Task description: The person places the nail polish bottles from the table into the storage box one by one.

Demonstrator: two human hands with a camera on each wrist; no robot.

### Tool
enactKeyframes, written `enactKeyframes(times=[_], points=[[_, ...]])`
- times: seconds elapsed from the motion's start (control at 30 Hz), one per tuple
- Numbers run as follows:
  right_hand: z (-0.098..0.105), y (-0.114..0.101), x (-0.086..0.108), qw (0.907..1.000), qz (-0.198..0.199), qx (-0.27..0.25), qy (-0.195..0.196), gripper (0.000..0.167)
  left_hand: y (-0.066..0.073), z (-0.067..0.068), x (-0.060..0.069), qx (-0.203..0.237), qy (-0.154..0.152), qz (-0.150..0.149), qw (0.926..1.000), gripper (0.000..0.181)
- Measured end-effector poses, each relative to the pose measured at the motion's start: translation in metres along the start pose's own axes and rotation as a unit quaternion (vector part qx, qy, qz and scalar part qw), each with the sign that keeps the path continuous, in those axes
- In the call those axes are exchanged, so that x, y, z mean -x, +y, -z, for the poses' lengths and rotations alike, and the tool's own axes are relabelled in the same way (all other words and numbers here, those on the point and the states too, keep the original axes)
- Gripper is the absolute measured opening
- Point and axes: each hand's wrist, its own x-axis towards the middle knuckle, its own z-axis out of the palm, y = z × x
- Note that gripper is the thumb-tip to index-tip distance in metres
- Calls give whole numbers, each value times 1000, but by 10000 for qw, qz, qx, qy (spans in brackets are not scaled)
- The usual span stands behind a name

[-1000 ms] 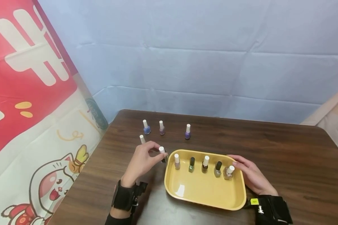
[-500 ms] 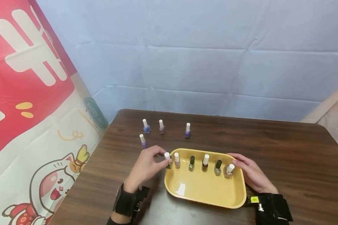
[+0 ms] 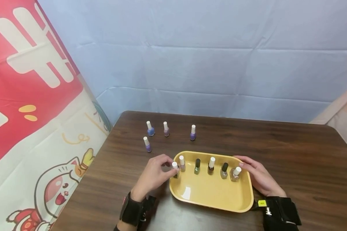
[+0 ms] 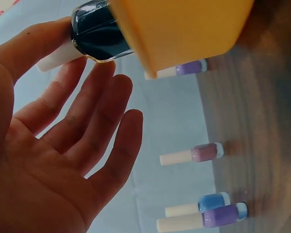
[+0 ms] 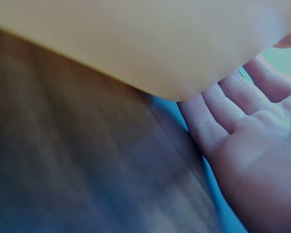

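My left hand pinches a dark nail polish bottle by its white cap, between thumb and index finger. The bottle is at the left end of the yellow tray, its lower part hidden behind the tray wall in the left wrist view. The other left fingers are spread. My right hand holds the tray's right end, thumb on the rim and fingers against the outer wall. Along the tray's far side stand several bottles, among them a pale pink one, a green one and a dark brown one.
Behind the tray, a blue bottle, a mauve one and a purple one stand on the dark wooden table. Another purple bottle stands nearer the left hand. A pale blue cloth hangs beyond the table.
My left hand has carried the dark bottle rightward and toward me, from beside the tray over its left rim and into its left end. My right hand stays on the tray.
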Motion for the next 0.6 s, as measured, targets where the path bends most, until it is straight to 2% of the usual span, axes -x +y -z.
enactKeyframes(times=[0.33,0.6], points=[[-1,-1,1,10000,11,-36,-46,33,-3,-4,6,-319,-173,52,9993,14],[-1,0,1,9999,48,-46,-84,34,-9,-9,9,-655,-392,208,9969,18]])
